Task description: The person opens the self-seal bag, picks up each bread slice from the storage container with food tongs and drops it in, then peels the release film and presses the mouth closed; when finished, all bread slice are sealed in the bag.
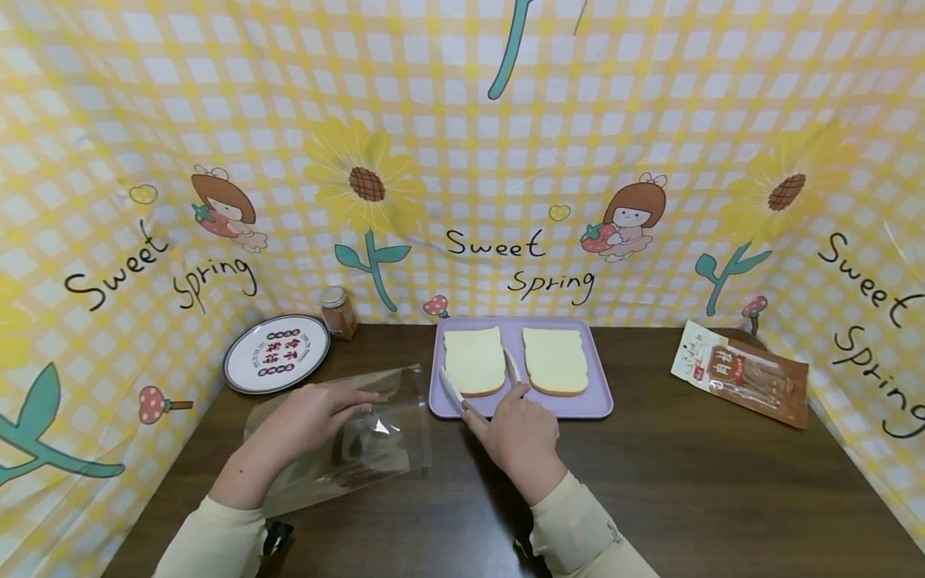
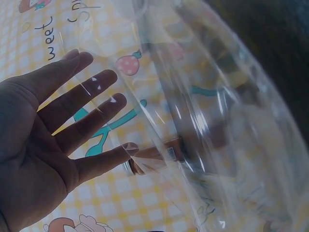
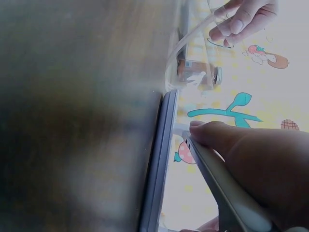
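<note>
A pair of tongs [image 1: 453,390] is held in my right hand [image 1: 526,433]. Its two arms stand apart, one on each side of the left bread slice [image 1: 473,361]. That slice lies flat on a lilac tray [image 1: 600,406] beside a second bread slice [image 1: 555,361]. My left hand [image 1: 307,421] is at a clear plastic bag [image 1: 393,459] to the left of the tray. In the left wrist view its fingers [image 2: 104,162] are straight and spread, with the clear film against the fingertips. Whether they are inside the bag's mouth I cannot tell.
A white plate [image 1: 249,357] with dark rim and red lettering leans at the back left. Next to it stands a small jar [image 1: 338,315] of brown contents. On the right lies a brown food packet [image 1: 759,381]. Checked cloth [image 1: 462,160] walls in the dark wooden table [image 1: 672,482].
</note>
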Tool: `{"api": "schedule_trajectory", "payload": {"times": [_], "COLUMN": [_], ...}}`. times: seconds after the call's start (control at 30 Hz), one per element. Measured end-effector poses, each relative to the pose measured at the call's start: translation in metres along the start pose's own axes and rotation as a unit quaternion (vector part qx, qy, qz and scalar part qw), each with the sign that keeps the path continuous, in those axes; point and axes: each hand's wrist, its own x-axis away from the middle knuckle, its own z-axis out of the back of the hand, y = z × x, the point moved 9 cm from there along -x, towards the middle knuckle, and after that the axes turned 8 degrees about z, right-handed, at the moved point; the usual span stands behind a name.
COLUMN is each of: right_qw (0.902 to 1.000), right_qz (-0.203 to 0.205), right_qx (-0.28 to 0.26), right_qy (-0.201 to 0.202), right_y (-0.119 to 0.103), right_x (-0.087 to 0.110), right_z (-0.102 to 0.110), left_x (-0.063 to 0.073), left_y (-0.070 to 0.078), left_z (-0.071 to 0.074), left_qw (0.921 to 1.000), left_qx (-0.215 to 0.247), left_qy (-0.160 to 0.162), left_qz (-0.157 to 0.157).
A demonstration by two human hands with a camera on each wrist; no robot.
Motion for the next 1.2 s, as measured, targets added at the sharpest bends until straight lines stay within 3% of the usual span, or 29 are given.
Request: {"api": "schedule_trajectory", "payload": {"times": [0.4, 0.7, 0.93, 1.2], "right_qw": [0.9998, 0.9992, 0.9982, 0.9988], "right_qz": [-0.001, -0.002, 0.0, 0.005], "right_qx": [-0.011, -0.034, -0.04, -0.029], "right_qy": [0.014, -0.024, -0.046, -0.04], "right_y": [-0.001, 0.002, 0.004, 0.005], "right_x": [-0.004, -0.006, -0.004, -0.003], "right_z": [0.0, -0.01, -0.019, -0.019], "left_x": [-0.004, -0.003, -0.003, -0.003], "left_y": [0.003, 0.003, 0.008, 0.007], "left_z": [0.003, 0.002, 0.001, -0.001], "left_qw": [1.0, 1.0, 0.9999, 0.9998], "left_qx": [0.0, 0.001, -0.014, -0.014], "left_qy": [0.0, -0.005, -0.001, -0.01], "left_qz": [-0.002, 0.007, -0.01, 0.002]}}
